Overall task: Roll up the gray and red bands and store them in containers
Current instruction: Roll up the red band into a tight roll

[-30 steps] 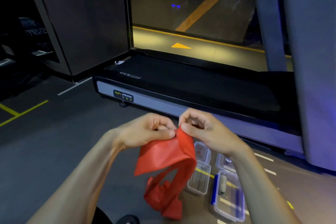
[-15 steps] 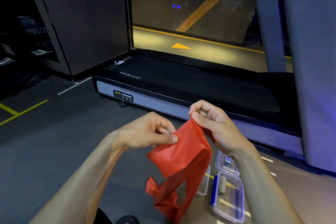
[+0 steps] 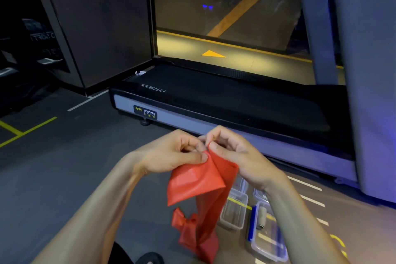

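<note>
**Red band held up, roll not yet begun**

Both hands hold the top edge of the red band (image 3: 199, 180) above the floor: the left hand (image 3: 171, 154) pinches it between thumb and fingers, the right hand (image 3: 233, 152) pinches it just beside, fingertips nearly touching. The rest of the band hangs loose and crumpled towards the floor, so rolling looks barely started. Below, on the floor (image 3: 64, 178), stand clear containers: an open one (image 3: 234, 210) seems empty, and the blue-clipped container (image 3: 267, 233) beside it holds a small gray roll (image 3: 261, 215), likely the gray band already stored. Left to do: roll the red band and box it. A treadmill (image 3: 214, 103) stands beyond the hands, well apart; the dangling tail may snag or twist while rolling
</note>
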### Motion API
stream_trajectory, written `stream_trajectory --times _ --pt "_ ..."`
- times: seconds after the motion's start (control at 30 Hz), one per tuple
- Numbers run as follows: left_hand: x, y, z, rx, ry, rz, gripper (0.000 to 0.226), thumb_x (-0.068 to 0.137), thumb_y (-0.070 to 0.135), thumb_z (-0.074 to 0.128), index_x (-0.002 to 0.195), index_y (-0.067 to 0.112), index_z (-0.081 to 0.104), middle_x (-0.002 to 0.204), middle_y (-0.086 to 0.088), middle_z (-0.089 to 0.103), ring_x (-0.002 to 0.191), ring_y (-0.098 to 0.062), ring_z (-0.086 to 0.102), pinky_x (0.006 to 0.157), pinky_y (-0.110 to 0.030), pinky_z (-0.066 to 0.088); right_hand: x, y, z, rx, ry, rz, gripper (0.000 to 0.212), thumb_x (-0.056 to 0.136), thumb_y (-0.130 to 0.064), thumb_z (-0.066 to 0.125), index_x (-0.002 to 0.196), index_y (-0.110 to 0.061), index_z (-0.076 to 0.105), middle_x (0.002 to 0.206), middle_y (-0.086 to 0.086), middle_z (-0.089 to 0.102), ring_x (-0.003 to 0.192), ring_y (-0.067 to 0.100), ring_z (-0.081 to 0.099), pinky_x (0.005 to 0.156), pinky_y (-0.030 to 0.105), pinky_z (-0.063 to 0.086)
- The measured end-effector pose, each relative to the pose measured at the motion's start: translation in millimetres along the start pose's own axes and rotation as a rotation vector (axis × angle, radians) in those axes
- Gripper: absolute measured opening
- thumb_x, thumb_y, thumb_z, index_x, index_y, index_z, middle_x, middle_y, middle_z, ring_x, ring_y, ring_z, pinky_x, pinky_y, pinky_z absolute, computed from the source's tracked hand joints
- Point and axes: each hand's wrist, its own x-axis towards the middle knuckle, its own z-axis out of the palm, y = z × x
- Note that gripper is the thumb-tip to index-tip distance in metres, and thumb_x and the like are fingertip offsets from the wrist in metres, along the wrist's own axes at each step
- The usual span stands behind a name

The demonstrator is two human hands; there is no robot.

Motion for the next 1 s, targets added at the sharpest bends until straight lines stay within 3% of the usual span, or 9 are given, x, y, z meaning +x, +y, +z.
stream_trajectory --times 0.07,0.1,0.2,0.33,0.5,0.6,0.7,0.87,1.0 --pt "1 -2 -1 0.081 0.034 -0.012 0.021 0.097 0.021 0.067 0.087 0.002 0.069 0.074 -0.010 0.061 0.067 -0.019 0.048 0.061 -0.026 0.038 2 2 0 -0.224 0.010 -0.013 0.007 0.104 -0.014 0.058 0.100 -0.009 0.060 0.093 0.002 0.067 0.082 0.011 0.059 0.076 0.029 0.049" --pt "1 -4 -2 0.120 0.066 -0.020 0.019 0.095 0.021 0.070 0.088 0.004 0.071 0.075 -0.011 0.066 0.067 -0.017 0.052 0.063 -0.026 0.041 2 5 -2 -0.320 0.020 -0.019 0.007 0.103 -0.016 0.059 0.098 -0.013 0.061 0.086 0.003 0.064 0.075 0.017 0.056 0.072 0.036 0.048" --pt "0 -8 -8 0.130 0.120 -0.079 0.012 0.091 0.022 0.075 0.092 0.010 0.075 0.083 -0.013 0.075 0.072 -0.011 0.063 0.068 -0.024 0.050 0 8 -9 -0.427 0.100 -0.040 0.008 0.099 -0.024 0.059 0.092 -0.024 0.061 0.081 0.008 0.060 0.073 0.032 0.052 0.071 0.051 0.047" --pt "1 -10 -8 0.108 0.196 -0.118 0.011 0.087 0.016 0.079 0.091 0.006 0.075 0.075 -0.009 0.074 0.064 -0.012 0.064 0.060 -0.025 0.052 -1 7 -13 -0.388 0.167 -0.079 0.009 0.101 -0.019 0.058 0.093 -0.022 0.060 0.081 0.009 0.058 0.072 0.032 0.052 0.069 0.048 0.045" --pt "2 -6 -11 0.123 0.387 0.008 0.007 0.082 0.016 0.084 0.086 0.015 0.078 0.080 -0.016 0.073 0.070 -0.016 0.066 0.075 -0.034 0.053 -1 10 -15 -0.389 0.177 -0.066 0.011 0.102 -0.017 0.057 0.093 -0.023 0.059 0.081 0.008 0.058 0.072 0.027 0.051 0.068 0.047 0.045" --pt "2 1 -8 0.076 0.463 0.099 0.006 0.084 0.014 0.081 0.089 0.013 0.077 0.085 -0.015 0.074 0.074 -0.025 0.068 0.074 -0.039 0.055 0 11 -12 -0.360 0.161 -0.049 0.013 0.103 -0.014 0.056 0.093 -0.021 0.058 0.085 0.011 0.056 0.074 0.022 0.049 0.070 0.044 0.043" --pt "1 7 -3 0.045 0.491 0.151 0.007 0.087 0.012 0.079 0.093 0.014 0.076 0.088 -0.013 0.074 0.076 -0.021 0.066 0.071 -0.041 0.054 0 11 -10 -0.248 0.164 -0.038 0.009 0.104 -0.011 0.055 0.096 -0.012 0.058 0.087 0.004 0.056 0.079 0.017 0.047 0.074 0.036 0.040" --pt "-2 15 2 0.073 0.485 0.221 0.036 0.083 0.019 0.084 0.115 0.023 0.069 0.086 -0.007 0.074 0.078 -0.037 0.070 0.071 -0.048 0.056 5 6 3 -0.040 0.165 -0.099 0.009 0.104 -0.013 0.054 0.099 -0.007 0.055 0.102 0.005 0.063 0.096 0.012 0.058 0.089 0.035 0.045" --pt "-1 19 4 0.052 0.561 0.208 0.051 0.079 0.017 0.086 0.124 0.025 0.063 0.081 -0.005 0.075 0.078 -0.038 0.070 0.069 -0.042 0.056 8 7 9 -0.116 0.236 -0.134 0.008 0.101 -0.015 0.058 0.095 -0.010 0.059 0.089 -0.007 0.059 0.084 0.014 0.053 0.080 0.033 0.043"
